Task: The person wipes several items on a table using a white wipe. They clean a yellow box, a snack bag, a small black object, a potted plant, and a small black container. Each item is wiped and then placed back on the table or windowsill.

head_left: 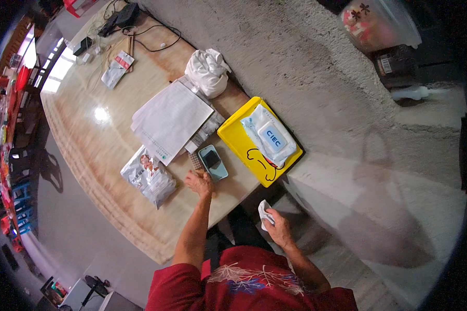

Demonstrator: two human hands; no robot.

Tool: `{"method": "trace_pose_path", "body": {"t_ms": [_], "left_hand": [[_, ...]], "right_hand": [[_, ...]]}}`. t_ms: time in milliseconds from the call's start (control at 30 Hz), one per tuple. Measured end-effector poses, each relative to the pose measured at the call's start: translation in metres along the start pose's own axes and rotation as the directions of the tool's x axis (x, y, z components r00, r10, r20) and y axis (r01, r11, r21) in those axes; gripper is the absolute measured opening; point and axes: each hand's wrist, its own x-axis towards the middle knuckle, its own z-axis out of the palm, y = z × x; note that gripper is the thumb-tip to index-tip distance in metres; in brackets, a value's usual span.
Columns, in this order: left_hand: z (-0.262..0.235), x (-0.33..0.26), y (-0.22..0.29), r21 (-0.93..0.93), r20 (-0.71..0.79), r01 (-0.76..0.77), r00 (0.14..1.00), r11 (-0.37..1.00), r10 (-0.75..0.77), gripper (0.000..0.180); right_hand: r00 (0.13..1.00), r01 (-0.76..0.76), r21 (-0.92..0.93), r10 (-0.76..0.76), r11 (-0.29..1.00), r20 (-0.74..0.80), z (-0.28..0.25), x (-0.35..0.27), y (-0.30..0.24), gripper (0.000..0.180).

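Near the middle of the frame the left hand rests on the counter, fingers loosely spread and holding nothing, touching the lower edge of a phone. Just right of centre and lower, off the counter's edge, the right hand has its fingers closed around a white wipe. A yellow tray carrying a wipes pack sits right of the phone; papers and a foil bag lie to its left.

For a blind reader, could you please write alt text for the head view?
Seen from above, a person's left hand rests on a table beside a phone, while the right hand holds a white wipe. Papers and a yellow tray lie nearby.
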Motion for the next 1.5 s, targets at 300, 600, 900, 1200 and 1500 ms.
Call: {"method": "trace_pose_path", "body": {"t_ms": [300, 600, 900, 1200, 1500], "left_hand": [[0.024, -0.058, 0.151, -0.731, 0.356, 0.135, 0.912, 0.669, 0.205, 0.021], [0.069, -0.056, 0.188, -0.447, 0.310, 0.023, 0.942, 0.894, 0.131, 0.034], [0.035, -0.072, 0.217, -0.918, 0.183, 0.025, 0.911, 0.396, 0.369, 0.018], [-0.089, -0.092, 0.194, -0.864, 0.478, 0.383, 0.828, 0.326, 0.294, 0.021], [-0.184, -0.146, 0.120, -0.484, 0.788, 0.870, 0.384, 0.097, 0.482, 0.067]], "right_hand": [[0.993, 0.091, -0.044, -0.094, 0.995, -0.078, -0.014, -0.001, -0.002, 0.037], [0.994, 0.007, 0.099, 0.004, 0.995, -0.105, -0.034, -0.013, 0.000, 0.047], [0.984, 0.002, 0.094, 0.015, 0.996, -0.179, -0.043, -0.012, -0.012, 0.038], [0.686, 0.519, -0.426, -0.658, 0.741, -0.310, -0.070, 0.013, -0.121, 0.034], [0.503, 0.728, -0.551, -0.864, 0.408, 0.026, -0.002, -0.053, -0.132, 0.046]]}}
